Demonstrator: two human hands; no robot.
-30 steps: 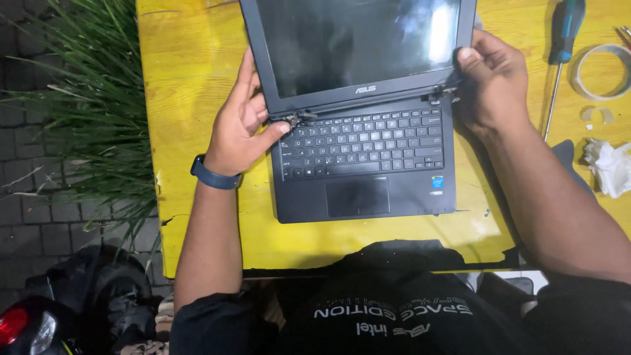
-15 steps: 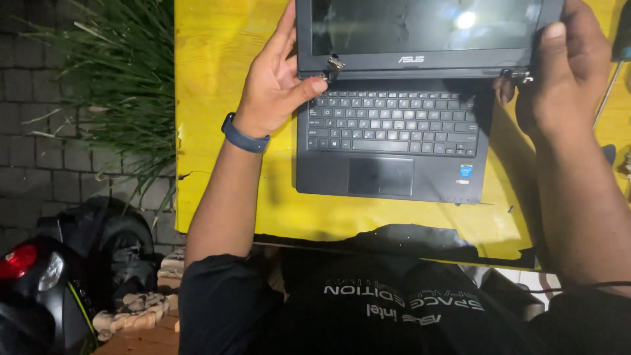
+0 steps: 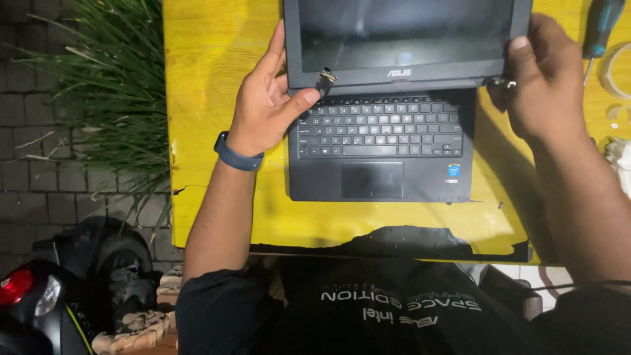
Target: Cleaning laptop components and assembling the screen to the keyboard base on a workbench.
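— How do your hands sit?
— Your left hand [image 3: 266, 105] clasps the lower left corner of the screen panel [image 3: 404, 41], thumb by the bare metal hinge [image 3: 326, 76]. Your right hand [image 3: 542, 82] is closed around the lower right corner.
— And the panel?
— Held just above the back edge of the dark laptop base [image 3: 381, 148], which lies on the yellow table [image 3: 217, 59]. A screwdriver [image 3: 599, 29] lies to the right, near your right hand; a grassy plant [image 3: 105, 85] stands left of the table.
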